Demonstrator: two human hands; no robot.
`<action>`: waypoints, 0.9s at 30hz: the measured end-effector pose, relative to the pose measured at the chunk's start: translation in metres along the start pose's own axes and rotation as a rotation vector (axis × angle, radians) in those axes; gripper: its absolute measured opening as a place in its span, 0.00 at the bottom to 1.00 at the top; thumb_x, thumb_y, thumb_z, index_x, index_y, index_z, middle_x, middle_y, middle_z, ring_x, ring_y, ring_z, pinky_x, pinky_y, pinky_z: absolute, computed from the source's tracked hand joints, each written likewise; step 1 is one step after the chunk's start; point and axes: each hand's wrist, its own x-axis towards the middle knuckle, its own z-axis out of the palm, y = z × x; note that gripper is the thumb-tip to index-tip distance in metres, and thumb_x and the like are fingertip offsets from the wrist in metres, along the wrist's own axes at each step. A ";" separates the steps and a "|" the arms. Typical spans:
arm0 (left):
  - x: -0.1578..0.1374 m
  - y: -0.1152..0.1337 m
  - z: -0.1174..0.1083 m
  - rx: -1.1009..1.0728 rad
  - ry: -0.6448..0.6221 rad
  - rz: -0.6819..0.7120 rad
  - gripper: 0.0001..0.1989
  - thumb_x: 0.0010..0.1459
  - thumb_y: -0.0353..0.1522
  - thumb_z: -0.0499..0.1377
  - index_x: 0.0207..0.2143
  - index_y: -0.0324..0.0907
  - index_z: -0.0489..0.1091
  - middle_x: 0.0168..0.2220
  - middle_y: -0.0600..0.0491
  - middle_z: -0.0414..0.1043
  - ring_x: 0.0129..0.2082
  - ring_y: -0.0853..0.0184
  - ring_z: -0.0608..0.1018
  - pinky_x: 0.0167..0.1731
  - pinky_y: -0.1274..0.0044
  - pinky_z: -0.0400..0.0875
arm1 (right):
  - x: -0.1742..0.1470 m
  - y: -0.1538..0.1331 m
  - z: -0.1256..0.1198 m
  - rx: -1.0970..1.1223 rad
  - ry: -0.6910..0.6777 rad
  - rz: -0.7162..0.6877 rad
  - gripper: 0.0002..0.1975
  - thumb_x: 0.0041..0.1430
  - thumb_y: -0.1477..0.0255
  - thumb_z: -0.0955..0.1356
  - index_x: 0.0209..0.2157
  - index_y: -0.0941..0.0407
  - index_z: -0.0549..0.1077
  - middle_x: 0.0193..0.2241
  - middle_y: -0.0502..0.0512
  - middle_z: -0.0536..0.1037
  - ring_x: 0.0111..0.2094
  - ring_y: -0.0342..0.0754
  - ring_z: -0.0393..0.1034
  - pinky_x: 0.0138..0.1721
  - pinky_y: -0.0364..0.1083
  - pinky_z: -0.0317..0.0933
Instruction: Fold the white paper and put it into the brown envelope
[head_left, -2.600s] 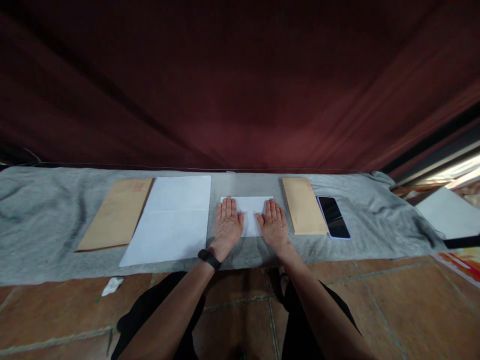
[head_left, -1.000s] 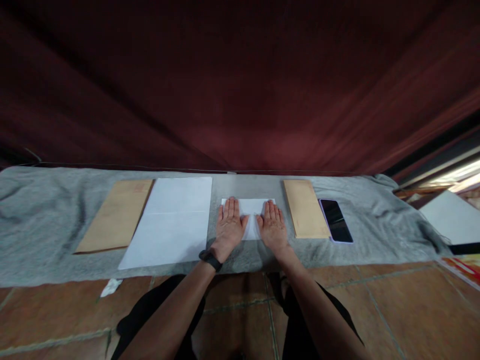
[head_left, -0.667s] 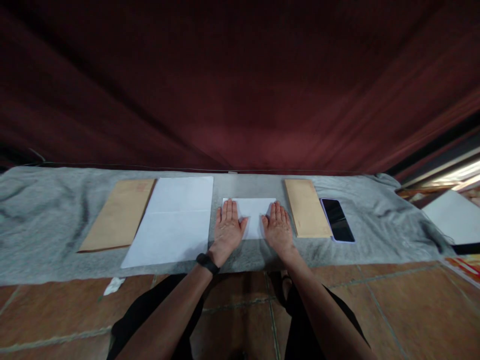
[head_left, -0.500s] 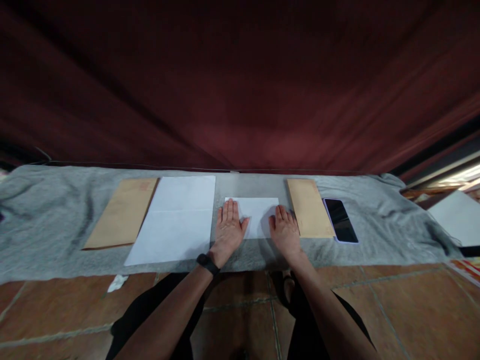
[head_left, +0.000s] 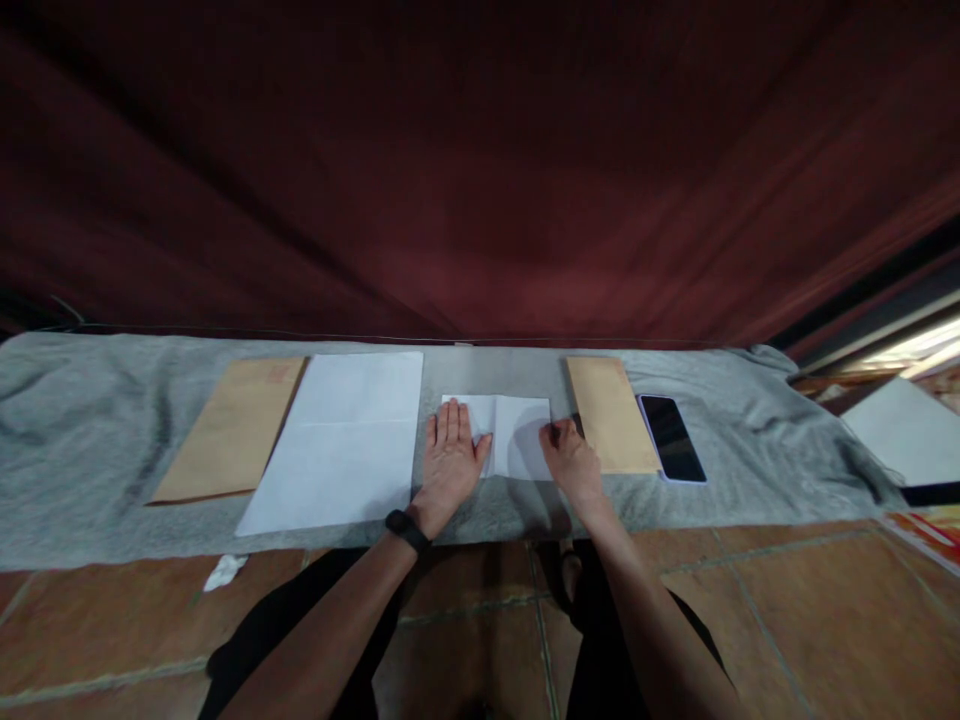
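Observation:
A small folded white paper (head_left: 517,430) lies in front of me on the grey cloth, with an upright crease near its middle. My left hand (head_left: 451,455) rests flat on the paper's left part, fingers stretched out and thumb apart. At the right edge, my right hand (head_left: 571,462) has its fingers curled in and pinches the paper's border. The right half looks slightly raised. Close beside my right hand lies a narrow brown envelope (head_left: 611,415). Left of my left hand is a larger white sheet (head_left: 341,450) with a crease across it.
Another brown envelope (head_left: 225,430) lies at the far left, partly under the large sheet's side. A phone (head_left: 673,440) in a purple case is right of the narrow envelope. Dark red fabric (head_left: 480,200) hangs behind the grey cloth (head_left: 765,440). Crumpled tissue (head_left: 224,571) lies on the tiled floor.
My right hand has gone from lying flat to curled fingers at the paper's right edge. A crease now shows mid-paper. My left hand stays flat; the view has shifted slightly.

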 end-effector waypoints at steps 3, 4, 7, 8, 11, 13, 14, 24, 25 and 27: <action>0.001 0.000 -0.001 -0.009 -0.015 -0.007 0.35 0.70 0.44 0.43 0.68 0.28 0.54 0.70 0.35 0.51 0.72 0.52 0.52 0.69 0.57 0.47 | 0.008 0.003 0.000 0.347 -0.080 0.089 0.13 0.63 0.59 0.65 0.36 0.54 0.74 0.29 0.53 0.80 0.32 0.50 0.76 0.32 0.44 0.64; 0.001 0.000 -0.002 -0.021 -0.025 -0.008 0.34 0.70 0.44 0.43 0.68 0.28 0.54 0.70 0.35 0.50 0.72 0.51 0.51 0.69 0.57 0.46 | 0.011 0.003 -0.002 0.483 -0.114 0.126 0.13 0.61 0.58 0.66 0.33 0.53 0.74 0.27 0.51 0.79 0.31 0.50 0.75 0.31 0.44 0.63; 0.001 0.004 -0.012 -0.118 -0.067 0.031 0.33 0.71 0.44 0.43 0.68 0.29 0.54 0.70 0.35 0.51 0.72 0.52 0.52 0.69 0.58 0.47 | 0.016 -0.003 -0.008 0.924 -0.178 0.242 0.15 0.51 0.56 0.71 0.29 0.53 0.73 0.24 0.48 0.77 0.27 0.47 0.72 0.28 0.43 0.63; 0.000 0.007 -0.017 -0.170 -0.077 0.074 0.33 0.71 0.44 0.42 0.69 0.31 0.53 0.71 0.36 0.50 0.72 0.54 0.52 0.69 0.59 0.48 | 0.016 -0.006 -0.011 1.059 -0.181 0.272 0.15 0.49 0.56 0.72 0.30 0.53 0.73 0.25 0.48 0.78 0.26 0.47 0.72 0.28 0.43 0.63; -0.005 0.018 -0.033 -0.290 -0.081 0.289 0.36 0.70 0.47 0.44 0.72 0.37 0.43 0.72 0.41 0.47 0.72 0.60 0.51 0.69 0.62 0.49 | 0.015 -0.014 -0.021 1.338 -0.169 0.302 0.16 0.47 0.58 0.74 0.32 0.54 0.73 0.27 0.49 0.79 0.26 0.47 0.73 0.30 0.44 0.66; -0.010 0.026 -0.042 -0.306 -0.057 0.380 0.40 0.68 0.49 0.49 0.73 0.39 0.39 0.73 0.42 0.45 0.73 0.58 0.50 0.70 0.60 0.47 | 0.013 -0.019 -0.026 1.411 -0.165 0.286 0.15 0.48 0.59 0.74 0.33 0.54 0.73 0.28 0.51 0.80 0.28 0.49 0.74 0.32 0.46 0.68; -0.011 0.029 -0.045 -0.308 -0.043 0.386 0.41 0.67 0.49 0.50 0.73 0.39 0.38 0.73 0.42 0.45 0.73 0.57 0.50 0.70 0.59 0.47 | 0.012 -0.021 -0.028 1.418 -0.172 0.270 0.15 0.50 0.59 0.73 0.33 0.55 0.73 0.29 0.52 0.80 0.29 0.50 0.74 0.33 0.47 0.68; 0.008 0.031 -0.054 -0.952 0.162 -0.191 0.28 0.71 0.45 0.43 0.56 0.37 0.71 0.54 0.43 0.76 0.57 0.57 0.76 0.58 0.67 0.71 | 0.008 -0.035 -0.033 1.356 -0.333 0.076 0.28 0.64 0.50 0.58 0.48 0.58 0.75 0.48 0.63 0.80 0.46 0.54 0.76 0.45 0.51 0.70; 0.010 0.032 -0.055 -1.095 0.194 -0.320 0.30 0.70 0.49 0.44 0.53 0.36 0.72 0.51 0.42 0.78 0.54 0.56 0.78 0.56 0.68 0.73 | 0.008 -0.034 -0.030 1.324 -0.312 0.117 0.27 0.62 0.50 0.61 0.48 0.57 0.75 0.48 0.63 0.80 0.44 0.53 0.76 0.44 0.50 0.70; 0.015 0.033 -0.054 -1.391 0.240 -0.530 0.32 0.67 0.54 0.48 0.51 0.35 0.73 0.50 0.42 0.78 0.52 0.56 0.79 0.54 0.68 0.74 | 0.007 -0.033 -0.021 1.277 -0.287 0.231 0.24 0.55 0.52 0.69 0.45 0.56 0.75 0.44 0.59 0.82 0.40 0.51 0.76 0.40 0.47 0.69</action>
